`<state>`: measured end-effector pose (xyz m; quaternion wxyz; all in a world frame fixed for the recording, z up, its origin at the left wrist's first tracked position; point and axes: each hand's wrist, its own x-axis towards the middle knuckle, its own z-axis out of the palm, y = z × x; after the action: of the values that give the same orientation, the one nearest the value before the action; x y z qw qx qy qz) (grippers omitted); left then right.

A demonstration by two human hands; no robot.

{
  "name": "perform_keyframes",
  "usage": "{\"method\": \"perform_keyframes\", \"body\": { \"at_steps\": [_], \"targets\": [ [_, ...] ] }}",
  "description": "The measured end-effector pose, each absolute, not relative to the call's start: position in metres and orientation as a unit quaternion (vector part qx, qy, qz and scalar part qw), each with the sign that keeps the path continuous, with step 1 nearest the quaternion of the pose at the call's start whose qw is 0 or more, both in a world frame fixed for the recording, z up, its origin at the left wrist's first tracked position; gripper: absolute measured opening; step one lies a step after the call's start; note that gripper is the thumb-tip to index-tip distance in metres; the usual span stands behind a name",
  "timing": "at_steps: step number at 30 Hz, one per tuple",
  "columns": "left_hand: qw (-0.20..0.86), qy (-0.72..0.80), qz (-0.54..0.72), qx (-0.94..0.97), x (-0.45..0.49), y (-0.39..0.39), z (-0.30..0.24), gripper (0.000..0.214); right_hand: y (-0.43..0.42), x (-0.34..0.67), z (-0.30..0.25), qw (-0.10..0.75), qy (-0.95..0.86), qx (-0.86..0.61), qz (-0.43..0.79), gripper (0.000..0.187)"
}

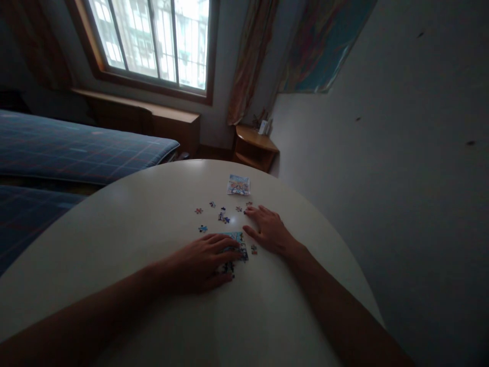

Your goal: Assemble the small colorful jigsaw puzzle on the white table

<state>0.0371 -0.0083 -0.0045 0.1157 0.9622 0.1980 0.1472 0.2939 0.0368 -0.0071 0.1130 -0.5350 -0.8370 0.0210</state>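
A partly joined jigsaw puzzle [237,236] lies on the white round table [160,204], in front of me. My left hand [208,257] rests flat over it with fingers apart, hiding much of its left side. To the right, my right hand [265,227] is palm down with fingers spread. Its fingertips are at a small puzzle piece [249,204] and another small bit beside it; whether they touch is too small to tell. One loose piece [254,249] lies between the joined puzzle and my right wrist.
Several loose pieces [223,217] are scattered beyond the puzzle, one blue piece [202,229] just past my left hand. A small picture card or packet [239,185] lies near the table's far edge. A mattress [87,150] stands at left, a wall [367,168] at right, a corner shelf [254,138] behind.
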Motion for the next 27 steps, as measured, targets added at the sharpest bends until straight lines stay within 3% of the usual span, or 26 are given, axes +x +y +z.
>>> {"method": "perform_keyframes", "body": {
  "at_steps": [10,14,18,22,27],
  "targets": [
    [0.114,0.218,0.158,0.956,0.033,-0.003,-0.01,0.04,0.035,0.31,-0.011,0.212,-0.865,-0.454,0.022,0.012],
    [0.113,0.224,0.171,0.953,0.034,-0.002,-0.013,0.04,0.037,0.301,-0.012,0.213,-0.866,-0.452,0.034,0.031],
    [0.112,0.215,0.187,0.952,0.037,-0.001,-0.016,0.042,0.04,0.289,-0.013,0.146,-0.87,-0.466,0.062,0.052],
    [0.104,0.218,0.175,0.954,0.037,-0.001,-0.016,0.042,0.039,0.289,-0.013,0.13,-0.867,-0.479,0.05,0.052],
    [0.112,0.231,0.147,0.955,0.032,-0.001,-0.011,0.042,0.032,0.299,-0.012,0.216,-0.861,-0.46,0.027,0.041]
  ]
}}
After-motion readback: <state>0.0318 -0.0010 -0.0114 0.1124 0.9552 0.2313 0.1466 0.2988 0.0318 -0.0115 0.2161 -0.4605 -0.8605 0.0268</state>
